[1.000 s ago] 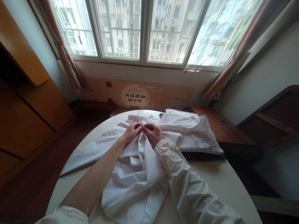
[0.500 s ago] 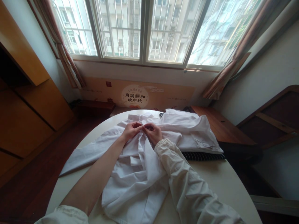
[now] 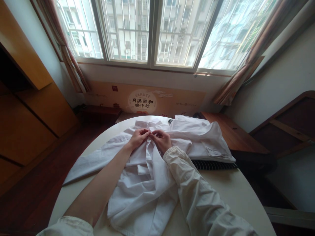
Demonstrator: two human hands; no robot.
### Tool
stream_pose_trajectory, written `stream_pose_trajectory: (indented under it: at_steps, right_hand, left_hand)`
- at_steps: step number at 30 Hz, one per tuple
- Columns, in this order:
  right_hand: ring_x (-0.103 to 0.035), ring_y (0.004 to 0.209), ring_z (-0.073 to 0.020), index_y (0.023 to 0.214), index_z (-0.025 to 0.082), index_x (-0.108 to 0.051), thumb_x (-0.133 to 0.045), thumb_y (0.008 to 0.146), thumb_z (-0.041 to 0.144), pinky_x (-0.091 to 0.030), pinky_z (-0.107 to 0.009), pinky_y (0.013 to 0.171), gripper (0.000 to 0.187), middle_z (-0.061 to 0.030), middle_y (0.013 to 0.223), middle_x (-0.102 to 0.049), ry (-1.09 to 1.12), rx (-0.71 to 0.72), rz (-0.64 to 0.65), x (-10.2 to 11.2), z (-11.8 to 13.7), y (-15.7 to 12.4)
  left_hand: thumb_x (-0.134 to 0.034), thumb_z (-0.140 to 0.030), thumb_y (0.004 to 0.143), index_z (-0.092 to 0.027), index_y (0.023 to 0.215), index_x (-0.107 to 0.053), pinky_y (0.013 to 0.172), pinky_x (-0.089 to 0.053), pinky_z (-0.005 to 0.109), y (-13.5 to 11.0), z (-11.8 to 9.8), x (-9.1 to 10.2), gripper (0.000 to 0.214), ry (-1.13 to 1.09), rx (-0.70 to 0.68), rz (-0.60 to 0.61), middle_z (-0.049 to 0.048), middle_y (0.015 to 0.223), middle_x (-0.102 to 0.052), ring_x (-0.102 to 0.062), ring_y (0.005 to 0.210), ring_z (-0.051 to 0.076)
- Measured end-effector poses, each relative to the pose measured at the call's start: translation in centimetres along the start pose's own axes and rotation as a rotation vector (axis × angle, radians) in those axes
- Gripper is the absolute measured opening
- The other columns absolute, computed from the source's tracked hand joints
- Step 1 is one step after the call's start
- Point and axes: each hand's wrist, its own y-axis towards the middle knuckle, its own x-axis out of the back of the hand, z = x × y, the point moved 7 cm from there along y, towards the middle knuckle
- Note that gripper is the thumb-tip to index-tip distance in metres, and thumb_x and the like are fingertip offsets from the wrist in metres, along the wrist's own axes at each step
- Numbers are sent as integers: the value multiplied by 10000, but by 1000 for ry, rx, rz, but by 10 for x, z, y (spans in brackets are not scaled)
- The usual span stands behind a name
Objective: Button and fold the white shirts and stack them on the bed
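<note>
A white shirt (image 3: 140, 193) lies spread and rumpled over the round table, one sleeve (image 3: 91, 160) stretched out to the left. Near the collar end, my left hand (image 3: 139, 137) pinches the front edge between thumb and fingers. My right hand (image 3: 161, 139) is closed on the same edge from the other side, its fingertips touching those of the left. Whatever small part lies between the fingertips, perhaps a button, is hidden. Below the hands the front edge hangs in loose folds.
Folded white clothing (image 3: 201, 137) lies at the right on a dark striped cloth (image 3: 214, 164). The cream round table (image 3: 228, 193) carries it all. Beyond stand a brown wooden desk (image 3: 233, 134), a printed board (image 3: 177, 98) and a barred window (image 3: 152, 32). An orange cabinet (image 3: 34, 108) is at the left.
Almost nothing differs. Both hands stay pinched at the same spot on the shirt, with only a slight shift of the fingers.
</note>
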Motion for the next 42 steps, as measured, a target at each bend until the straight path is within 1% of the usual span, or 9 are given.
stream_pose_trajectory:
  at_steps: [9,14,18,23,27,31,34,37,42]
  right_hand:
    - [-636,690,-192,900,195,-826,-787,842,610,-517,-297,636,421,-49,745,-740,-58,-22,5,-2,7,-1]
    - [-671,670,-206,893,175,-811,-831,773,594,-535,-305,609,436,-64,740,-762,81,-165,-3,-4,-11,1]
    - [-670,656,-200,869,169,-803,-843,750,584,-541,-308,614,433,-53,719,-757,138,-201,-15,-6,-24,3]
    - [-684,716,-202,865,177,-804,-793,786,520,-558,-316,682,352,-54,795,-779,99,-150,-17,-5,-17,5]
    - [-687,736,-209,875,188,-787,-735,799,522,-558,-320,686,346,-60,813,-782,55,-144,-25,-1,-8,7]
    - [-671,707,-202,876,194,-765,-722,807,537,-545,-315,656,353,-56,779,-757,71,-152,-28,-2,-5,8]
    - [-674,721,-212,889,205,-754,-718,820,557,-539,-315,643,360,-53,768,-746,82,-153,20,-5,-3,11]
    - [-679,749,-214,865,213,-742,-692,850,577,-533,-315,664,368,-56,792,-754,12,-114,79,0,4,18]
    - [-619,648,-192,706,223,-716,-767,821,642,-439,-303,606,438,-42,692,-726,-406,-28,287,16,19,27]
  left_hand:
    - [-679,-579,930,-184,1006,-694,814,-533,309,2,7,-4,403,176,-61,44,46,957,-722,-651,873,196]
    - [-633,-536,975,-188,1007,-675,854,-543,328,0,4,-5,352,237,-109,16,52,971,-719,-661,910,208]
    - [-665,-487,970,-192,1001,-674,855,-546,349,-3,-1,-4,297,319,-140,-75,61,962,-724,-676,896,215]
    - [-811,-504,848,-184,1045,-670,842,-568,349,0,-1,1,401,208,-89,-90,78,1008,-741,-702,902,215]
    - [-877,-516,771,-177,940,-733,752,-543,327,3,-6,5,405,323,-1,19,75,914,-752,-684,822,218]
    - [-844,-535,803,-190,857,-794,661,-496,307,-4,-19,1,353,453,62,284,73,855,-766,-668,746,215]
    - [-839,-524,814,-204,857,-813,656,-491,300,-10,-29,-1,325,438,57,405,72,856,-775,-675,742,215]
    - [-812,-516,833,-201,851,-801,618,-472,295,-12,-31,-1,316,426,66,426,65,826,-763,-656,691,199]
    - [-776,-483,854,-197,880,-732,564,-459,289,-6,-26,8,290,443,82,314,45,772,-722,-654,626,192]
